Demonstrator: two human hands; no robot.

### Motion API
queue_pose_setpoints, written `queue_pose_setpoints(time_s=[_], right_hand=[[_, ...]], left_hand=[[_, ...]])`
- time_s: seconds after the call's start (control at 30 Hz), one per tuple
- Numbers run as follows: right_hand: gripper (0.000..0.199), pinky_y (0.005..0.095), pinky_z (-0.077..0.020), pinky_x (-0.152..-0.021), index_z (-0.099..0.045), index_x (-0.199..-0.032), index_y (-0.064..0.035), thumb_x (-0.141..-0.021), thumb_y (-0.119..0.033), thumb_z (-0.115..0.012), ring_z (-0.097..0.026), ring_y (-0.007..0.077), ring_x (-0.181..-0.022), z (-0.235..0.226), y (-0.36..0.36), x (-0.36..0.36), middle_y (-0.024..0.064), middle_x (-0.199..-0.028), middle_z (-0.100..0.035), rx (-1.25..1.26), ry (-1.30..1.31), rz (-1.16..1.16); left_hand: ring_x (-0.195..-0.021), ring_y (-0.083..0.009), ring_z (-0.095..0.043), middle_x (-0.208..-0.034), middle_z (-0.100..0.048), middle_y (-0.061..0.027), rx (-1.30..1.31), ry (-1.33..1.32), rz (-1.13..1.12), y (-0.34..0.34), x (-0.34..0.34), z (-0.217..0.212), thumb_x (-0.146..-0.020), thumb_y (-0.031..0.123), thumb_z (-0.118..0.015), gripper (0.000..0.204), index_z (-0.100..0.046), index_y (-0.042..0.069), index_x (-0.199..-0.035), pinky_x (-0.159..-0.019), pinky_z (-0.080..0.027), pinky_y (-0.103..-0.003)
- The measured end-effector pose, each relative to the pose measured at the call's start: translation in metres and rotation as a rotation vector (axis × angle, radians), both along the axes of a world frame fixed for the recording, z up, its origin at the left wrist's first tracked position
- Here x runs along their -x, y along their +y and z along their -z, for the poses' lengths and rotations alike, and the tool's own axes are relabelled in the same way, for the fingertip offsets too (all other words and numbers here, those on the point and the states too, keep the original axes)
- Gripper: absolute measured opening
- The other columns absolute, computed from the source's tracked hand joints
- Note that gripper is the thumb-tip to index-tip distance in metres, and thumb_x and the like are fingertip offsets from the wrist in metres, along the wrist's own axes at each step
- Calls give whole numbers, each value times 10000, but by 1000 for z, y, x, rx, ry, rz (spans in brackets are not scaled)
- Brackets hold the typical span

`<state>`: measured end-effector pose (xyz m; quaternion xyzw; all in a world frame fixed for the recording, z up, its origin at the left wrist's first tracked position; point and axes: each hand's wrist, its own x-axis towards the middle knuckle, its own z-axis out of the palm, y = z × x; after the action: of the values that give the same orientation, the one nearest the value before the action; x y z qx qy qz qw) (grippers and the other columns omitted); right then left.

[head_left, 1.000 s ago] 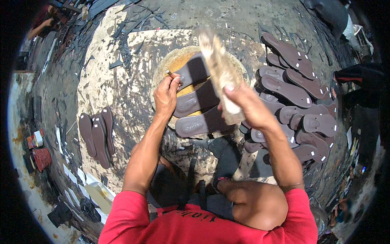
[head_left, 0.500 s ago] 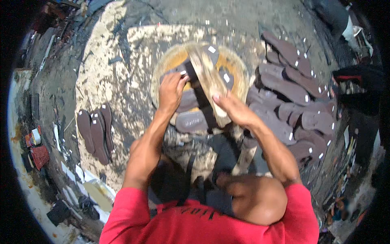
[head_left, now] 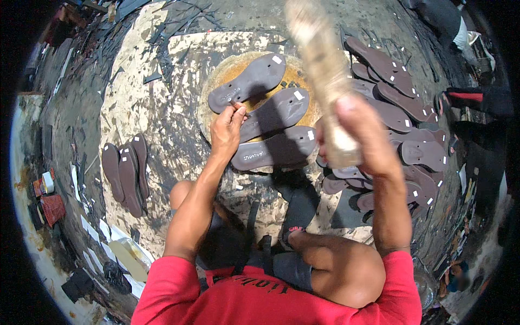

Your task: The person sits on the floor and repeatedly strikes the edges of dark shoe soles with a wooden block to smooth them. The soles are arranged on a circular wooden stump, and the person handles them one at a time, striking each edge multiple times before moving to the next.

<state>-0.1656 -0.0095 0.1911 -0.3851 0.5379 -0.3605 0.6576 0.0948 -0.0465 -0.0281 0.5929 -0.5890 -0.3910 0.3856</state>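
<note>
Three grey-brown sandal soles (head_left: 254, 76) lie side by side on a round, yellowish wooden block (head_left: 212, 81). My left hand (head_left: 227, 130) is closed in a pinch at the near-left end of the far sole. From its fingertips pokes a short dark punch-like tool (head_left: 233, 103), mostly hidden by the fingers. In my right hand (head_left: 368, 132) is a thick, pale wooden club (head_left: 319, 59), blurred by motion. It is raised above the right side of the block and hides part of the soles there. Small holes and white stickers show on the soles.
To the right, several more soles (head_left: 425, 153) lie in an overlapping heap. Three darker soles (head_left: 130, 176) rest on the left of the stained board (head_left: 184, 162). Dark scraps (head_left: 189, 19) litter the far floor. My bent knee (head_left: 352, 271) is close below my right forearm.
The wooden club has swung up and to the right with my right hand, uncovering more of the soles. My left hand has shifted only slightly.
</note>
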Motion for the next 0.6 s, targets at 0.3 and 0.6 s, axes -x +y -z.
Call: queue_pose_setpoints(time_s=[0.3, 0.6], right_hand=[[610, 441, -482, -1035, -561, -1300, 76, -1066, -487, -535, -650, 401, -1153, 127, 32, -30, 286, -1238, -665, 77, 513, -411], [457, 302, -529, -612, -631, -1071, -20, -1083, -465, -530, -639, 138, -704, 180, 65, 3, 50, -807, -663, -283, -91, -256]], left_hand=[[-979, -398, -655, -992, -703, -195, 490, -294, 196, 6, -1, 4, -944, 40, -660, 198, -700, -13, -1130, -881, -502, -463], [-886, -135, -690, -1006, -718, -73, -186, 183, -98, 20, 5, -22, -1091, 279, -584, 307, -682, -10, -1121, -754, -564, -291]])
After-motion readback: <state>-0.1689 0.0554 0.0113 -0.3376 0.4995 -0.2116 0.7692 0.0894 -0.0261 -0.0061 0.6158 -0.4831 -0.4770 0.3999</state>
